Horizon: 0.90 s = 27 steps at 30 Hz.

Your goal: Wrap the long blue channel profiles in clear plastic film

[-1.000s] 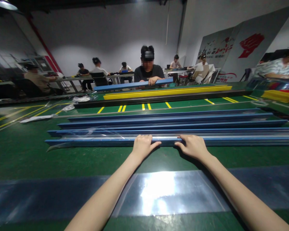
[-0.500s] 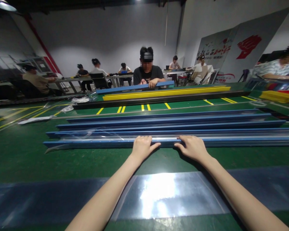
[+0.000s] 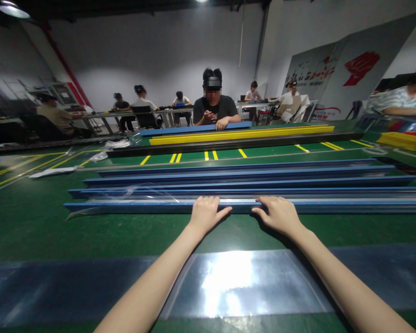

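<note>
My left hand (image 3: 205,213) grips the near wall of a long blue channel rail (image 3: 142,208), fingers over its top edge and thumb along the front. Further right, my right hand (image 3: 278,212) holds the same rail in a like way, its thumb pointing toward the left one. A bare stretch of rail lies between the two thumbs. My fingertips are partly hidden behind the wall. Clear plastic film (image 3: 135,192) lies loosely over the rail's left part. Just behind, several more blue rails (image 3: 229,175) lie roughly parallel.
A clear plastic sheet (image 3: 249,282) lies across the green table (image 3: 125,238) under my forearms. Beyond the blue rails are a black rail (image 3: 229,143) and a yellow rail (image 3: 242,134). Across the table, a co-worker (image 3: 213,104) has one hand at another blue rail (image 3: 194,129).
My hands keep the same hold on the rail. The co-worker's blue rail has come down lower, and one of that person's hands has lifted off it.
</note>
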Each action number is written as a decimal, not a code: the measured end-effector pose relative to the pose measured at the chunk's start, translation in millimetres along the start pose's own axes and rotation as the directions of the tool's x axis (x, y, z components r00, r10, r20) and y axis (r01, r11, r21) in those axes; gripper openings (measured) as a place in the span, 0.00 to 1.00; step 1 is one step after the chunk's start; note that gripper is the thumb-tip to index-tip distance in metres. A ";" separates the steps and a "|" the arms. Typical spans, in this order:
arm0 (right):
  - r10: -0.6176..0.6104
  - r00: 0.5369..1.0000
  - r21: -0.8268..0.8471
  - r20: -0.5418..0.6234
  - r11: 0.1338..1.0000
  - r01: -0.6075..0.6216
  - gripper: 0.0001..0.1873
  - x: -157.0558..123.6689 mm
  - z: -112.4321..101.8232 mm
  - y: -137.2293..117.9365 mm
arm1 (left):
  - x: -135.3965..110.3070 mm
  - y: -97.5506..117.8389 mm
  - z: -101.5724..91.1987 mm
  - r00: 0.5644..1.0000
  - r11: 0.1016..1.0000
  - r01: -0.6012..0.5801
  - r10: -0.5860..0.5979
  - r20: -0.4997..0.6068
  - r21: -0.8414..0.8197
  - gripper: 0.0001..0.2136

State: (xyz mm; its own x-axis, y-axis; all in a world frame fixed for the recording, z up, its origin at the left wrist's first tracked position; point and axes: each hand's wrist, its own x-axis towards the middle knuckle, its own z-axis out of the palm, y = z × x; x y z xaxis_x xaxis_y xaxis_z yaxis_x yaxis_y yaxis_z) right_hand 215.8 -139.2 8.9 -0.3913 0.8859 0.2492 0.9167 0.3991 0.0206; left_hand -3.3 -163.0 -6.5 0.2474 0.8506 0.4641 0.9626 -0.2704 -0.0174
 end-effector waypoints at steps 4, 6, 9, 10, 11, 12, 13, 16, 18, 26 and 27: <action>-0.001 1.000 -0.006 -0.002 1.000 0.001 0.18 -0.6 -0.5 -0.4 | -0.9 0.7 -0.1 1.000 1.000 -0.012 0.012 -0.009 0.010 0.21; -0.011 1.000 -0.011 -0.005 1.000 0.011 0.19 -1.0 -0.2 -0.1 | -1.6 0.7 0.2 1.000 1.000 -0.018 0.018 -0.021 0.018 0.21; -0.029 0.999 -0.012 -0.022 1.000 0.029 0.19 -1.5 0.9 0.6 | -2.8 -0.1 1.0 0.998 0.999 -0.036 0.038 -0.044 0.025 0.19; -0.032 0.999 -0.012 -0.027 0.999 0.032 0.19 -1.6 1.3 0.8 | -3.1 -0.5 1.2 0.998 0.999 -0.044 0.045 -0.049 0.024 0.18; -0.034 0.999 -0.014 -0.030 0.999 0.033 0.18 -1.8 1.7 1.0 | -3.3 -0.9 1.4 0.997 0.998 -0.050 0.051 -0.053 0.023 0.18; -0.036 0.999 -0.015 -0.031 0.999 0.035 0.18 -1.8 2.0 1.1 | -3.4 -1.3 1.5 0.997 0.998 -0.053 0.054 -0.056 0.022 0.17; -0.037 0.999 -0.017 -0.032 0.999 0.037 0.18 -1.8 2.3 1.3 | -3.4 -1.6 1.7 0.997 0.998 -0.054 0.055 -0.058 0.020 0.17; -0.042 0.998 -0.021 -0.037 0.999 0.042 0.18 -1.5 3.7 2.0 | -3.3 -2.4 2.7 0.996 0.998 -0.054 0.056 -0.070 0.024 0.17; -0.046 0.998 -0.020 -0.041 0.999 0.045 0.18 -1.2 5.0 2.8 | -3.2 -2.7 3.6 0.994 0.998 -0.055 0.057 -0.089 0.034 0.17; -0.053 0.996 -0.016 -0.071 0.999 0.052 0.17 -1.2 7.6 4.1 | -3.7 -2.6 6.4 0.988 0.998 -0.042 0.048 -0.148 0.041 0.17; -0.055 0.996 -0.013 -0.075 0.998 0.054 0.16 -1.3 7.6 4.0 | -3.7 -2.6 6.7 0.987 0.998 -0.041 0.047 -0.151 0.040 0.17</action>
State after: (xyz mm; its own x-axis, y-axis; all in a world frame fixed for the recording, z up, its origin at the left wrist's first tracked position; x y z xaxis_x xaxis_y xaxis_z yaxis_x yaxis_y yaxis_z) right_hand 219.4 -137.0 1.3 -0.4341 0.8421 0.3200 0.8950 0.4436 0.0470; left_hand -6.0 -162.4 -14.1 0.2727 0.7590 0.5912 0.9552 -0.2873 -0.0717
